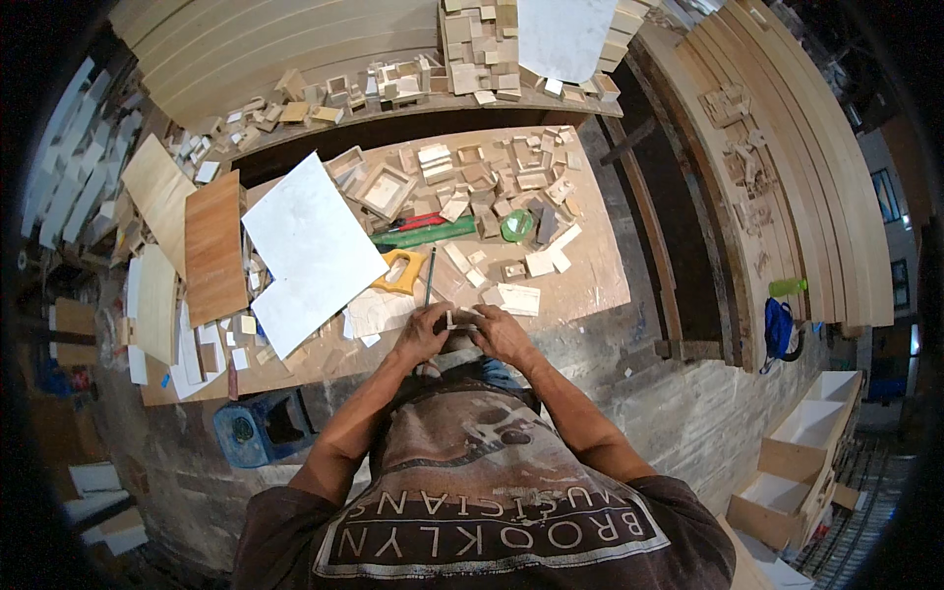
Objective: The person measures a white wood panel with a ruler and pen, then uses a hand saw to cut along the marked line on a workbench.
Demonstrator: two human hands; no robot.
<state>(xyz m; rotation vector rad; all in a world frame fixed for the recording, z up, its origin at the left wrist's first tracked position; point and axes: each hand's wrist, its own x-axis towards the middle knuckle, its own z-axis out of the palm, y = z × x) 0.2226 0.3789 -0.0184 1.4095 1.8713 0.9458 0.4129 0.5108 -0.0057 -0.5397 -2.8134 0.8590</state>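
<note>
Small pale wooden piece (452, 320) between fingertips of both hands, at 3 o'clock from left hand (423, 334), 9 o'clock from right hand (501, 334); neither hand nearer; long axis too small to tell
Both hands with bent fingers, seemingly pinching piece; exact contact partly hidden
Thin dark stick (432, 275) just beyond left hand, 12 o'clock; yellow saw handle (400, 272) at 11 o'clock

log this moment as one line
left hand: holding small pale wooden piece | right hand: holding same piece | worktable: yellow saw handle, open wooden box
</note>
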